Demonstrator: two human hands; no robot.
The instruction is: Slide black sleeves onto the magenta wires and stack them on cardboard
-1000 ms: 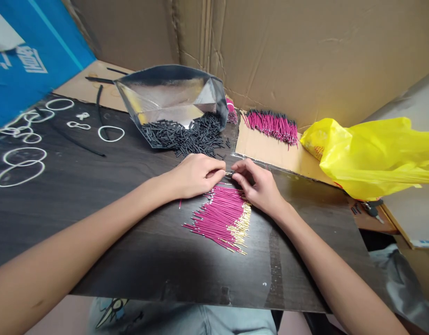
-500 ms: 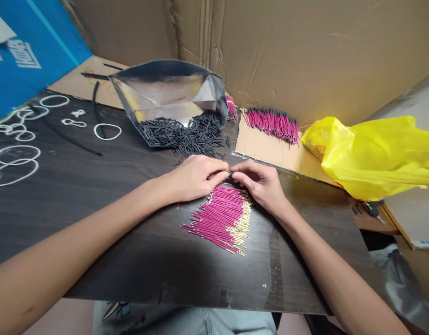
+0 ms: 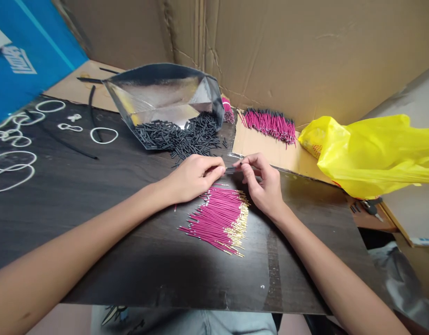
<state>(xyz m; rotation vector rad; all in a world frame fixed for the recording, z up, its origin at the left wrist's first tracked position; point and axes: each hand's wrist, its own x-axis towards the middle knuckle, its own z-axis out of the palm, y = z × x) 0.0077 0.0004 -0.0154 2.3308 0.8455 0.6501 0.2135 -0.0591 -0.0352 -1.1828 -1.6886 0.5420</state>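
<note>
My left hand [image 3: 199, 176] is closed, its thumb and forefinger pinching wires that are mostly hidden in the palm. Thin black sleeves [image 3: 231, 168] stick out of that pinch toward the right. My right hand [image 3: 263, 180] holds a short black tube [image 3: 240, 164] between thumb and forefinger, close to those sleeve ends. Just below both hands a spread of pink wires [image 3: 217, 211] lies on the dark table, gold tips pointing right. Beyond the left hand, a silver-lined bag [image 3: 161, 93] lies open with a heap of cut black tubes [image 3: 186, 137] spilling from its mouth.
On a cardboard sheet [image 3: 252, 144] at the back lie pink wires with black ends [image 3: 270, 124]. A banded wire bundle [image 3: 227, 109] stands beside the bag. A yellow plastic bag [image 3: 371, 153] sits at right. White rubber bands [image 3: 104, 135] and long black tubing [image 3: 71, 142] lie left.
My right hand has drawn slightly away from the left, and its fingers have lifted, so the black sleeves between the hands now show. The view has shifted a little.
</note>
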